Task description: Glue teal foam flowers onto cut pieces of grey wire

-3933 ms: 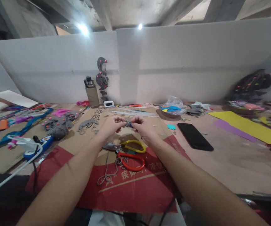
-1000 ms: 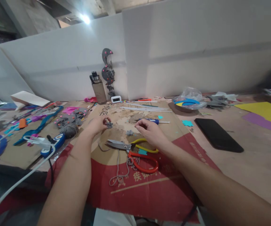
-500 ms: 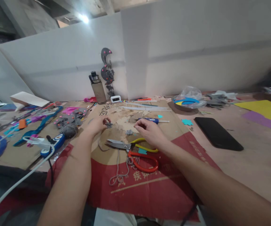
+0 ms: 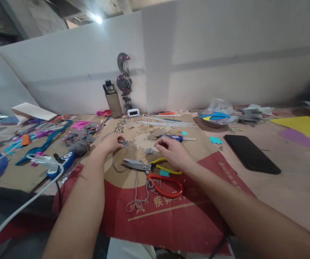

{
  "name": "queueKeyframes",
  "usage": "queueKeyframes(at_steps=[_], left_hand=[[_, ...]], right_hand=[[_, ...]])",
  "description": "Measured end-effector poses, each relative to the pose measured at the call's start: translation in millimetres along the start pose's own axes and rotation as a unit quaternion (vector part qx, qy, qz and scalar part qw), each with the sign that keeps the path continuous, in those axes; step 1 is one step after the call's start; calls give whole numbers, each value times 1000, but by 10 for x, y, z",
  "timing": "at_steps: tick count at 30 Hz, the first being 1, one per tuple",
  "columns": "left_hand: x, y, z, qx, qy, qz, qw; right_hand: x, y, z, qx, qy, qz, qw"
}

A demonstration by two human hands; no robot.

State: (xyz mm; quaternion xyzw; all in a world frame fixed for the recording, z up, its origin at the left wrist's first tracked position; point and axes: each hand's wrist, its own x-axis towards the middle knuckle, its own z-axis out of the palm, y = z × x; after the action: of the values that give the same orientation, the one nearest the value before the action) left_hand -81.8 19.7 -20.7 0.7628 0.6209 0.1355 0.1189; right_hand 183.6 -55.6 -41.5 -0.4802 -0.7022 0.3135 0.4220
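Observation:
My left hand (image 4: 112,142) is closed in a pinch on a small grey felt-like piece (image 4: 126,143) above the cardboard (image 4: 122,155). A second small grey piece (image 4: 149,151) lies on the cardboard between my hands. To its right, my right hand (image 4: 173,150) has thumb and forefinger drawn together; whatever may be between them is too small to make out. Scissors (image 4: 140,165) with one yellow and one red handle lie spread just below both hands. Grey yarn (image 4: 135,205) trails loosely under and below the scissors.
A blue-handled tool (image 4: 172,138) lies behind my right hand, a black phone (image 4: 251,154) farther right. Left are a ball of grey yarn (image 4: 78,148) and a blue power strip (image 4: 68,161) with a white cable. A bottle (image 4: 113,103) stands against the wall panel.
The view has shifted very slightly. Both hands stay in nearly the same places, and the scissors and yarn have not moved.

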Motion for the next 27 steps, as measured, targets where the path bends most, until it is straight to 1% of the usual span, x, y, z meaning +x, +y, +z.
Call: queueKeyframes(at_steps=[3, 6, 12, 15, 17, 19, 20, 22, 24, 25, 27], left_hand=[[2, -20, 13, -55, 7, 2, 998], [9, -48, 24, -87, 1, 1, 996], [22, -68, 19, -75, -9, 21, 997], [11, -54, 6, -95, -18, 2, 995], [-4, -37, -11, -155, -38, -25, 987], [-21, -15, -38, -254, -67, -58, 963], [-30, -5, -55, -312, -78, -76, 944], [-44, 8, -95, -431, -88, -110, 891], [-54, 3, -129, -533, -89, -134, 831], [-57, -9, -140, -572, -90, -142, 803], [-59, -50, -144, -626, -93, -153, 759]], right_hand=[[-1, -5, -1, -6, -3, -1, 1000], [-2, -8, -3, -9, -1, -2, 1000], [-7, -10, -8, -10, -2, 1, 1000], [-9, -14, -11, -11, -5, 7, 1000], [-9, -15, -13, -11, -4, 6, 1000], [-9, -15, -13, -10, -4, 5, 1000], [-9, -14, -12, -9, -3, 4, 1000], [-9, -11, -9, -10, -3, 2, 1000], [-10, -4, -4, -9, -3, -6, 1000], [-10, 0, -1, -7, -4, -10, 1000], [-11, 9, 4, -4, -4, -17, 1000]])
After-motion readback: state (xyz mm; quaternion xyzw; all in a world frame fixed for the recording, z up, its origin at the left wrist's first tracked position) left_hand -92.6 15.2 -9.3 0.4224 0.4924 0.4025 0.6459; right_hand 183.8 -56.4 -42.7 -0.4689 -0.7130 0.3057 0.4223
